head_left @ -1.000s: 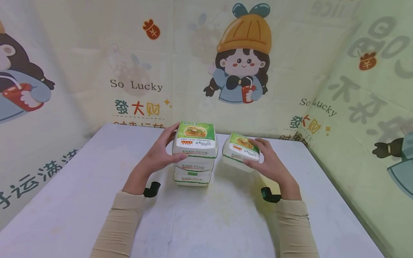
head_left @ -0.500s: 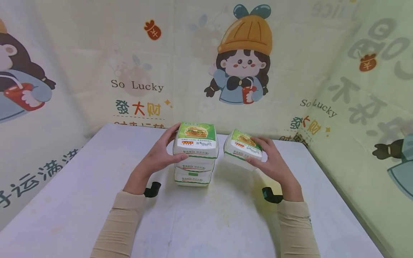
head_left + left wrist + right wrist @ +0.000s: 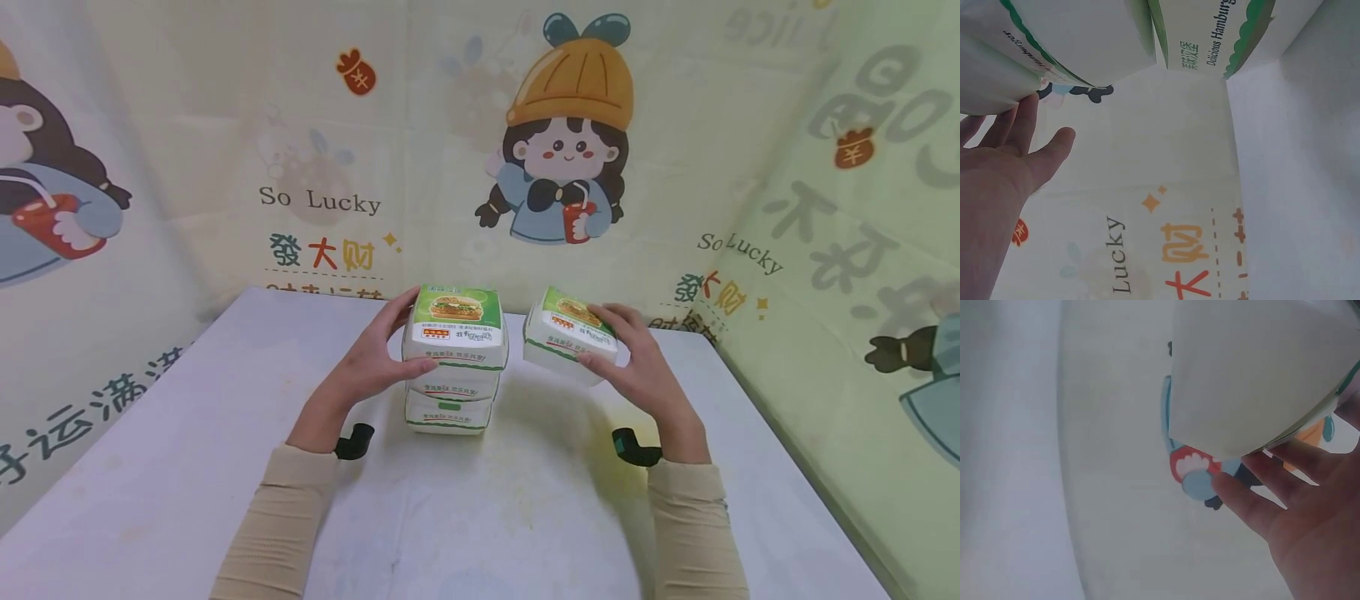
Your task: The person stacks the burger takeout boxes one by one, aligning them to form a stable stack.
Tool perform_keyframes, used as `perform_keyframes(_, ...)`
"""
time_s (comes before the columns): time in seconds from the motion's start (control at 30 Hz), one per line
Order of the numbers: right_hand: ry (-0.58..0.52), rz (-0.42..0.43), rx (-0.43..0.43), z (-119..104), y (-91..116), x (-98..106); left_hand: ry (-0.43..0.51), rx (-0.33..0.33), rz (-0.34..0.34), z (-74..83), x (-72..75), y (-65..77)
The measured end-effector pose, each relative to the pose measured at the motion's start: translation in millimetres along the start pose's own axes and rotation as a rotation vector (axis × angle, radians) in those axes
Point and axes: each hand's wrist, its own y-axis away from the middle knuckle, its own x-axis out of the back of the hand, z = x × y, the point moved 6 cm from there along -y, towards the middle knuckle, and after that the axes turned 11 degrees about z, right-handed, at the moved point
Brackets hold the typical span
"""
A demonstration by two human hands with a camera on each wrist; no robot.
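Three white-and-green hamburger boxes stand stacked at the middle of the table. My left hand holds the top box from its left side, thumb at the front, fingers toward the back. Below it sit the middle box and the bottom box. To the right of the stack, my right hand grips another hamburger box by its right side, raised off the table and tilted down to the right. The right wrist view shows this box's plain white side with my fingertips along its edge.
The white table ends at a printed cloth backdrop close behind the boxes. Cloth walls also rise at both sides. A black strap mount sits at each wrist.
My right hand has lifted its hamburger box higher and slightly to the right, with more tilt. My left hand and the stack stay where they were.
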Motion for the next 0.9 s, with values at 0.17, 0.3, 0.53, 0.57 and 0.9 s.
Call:
perform_keyframes(0.17, -0.003, 0.007, 0.014, -2.7, -3.3, 2.7, -0.003, 0.006, 0.0, 0.4, -0.1, 1.1)
perform_keyframes(0.3, -0.007, 0.019, 0.026, -6.2, -6.0, 5.6, 0.005, 0.006, -0.002, 0.9, -0.2, 1.1)
perform_keyframes(0.53, 0.007, 0.034, 0.032, -13.2, -11.1, 10.8, 0.033, -0.003, 0.015, 0.2, -0.6, 0.5)
perform_keyframes(0.57, 0.007, 0.037, 0.033, -14.4, -12.0, 11.5, 0.039, -0.006, 0.019, 0.3, -0.8, 0.3)
perform_keyframes(0.9, -0.021, 0.066, 0.033, -26.1, -22.3, 21.5, 0.058, -0.016, 0.031, -1.5, -3.8, -1.4)
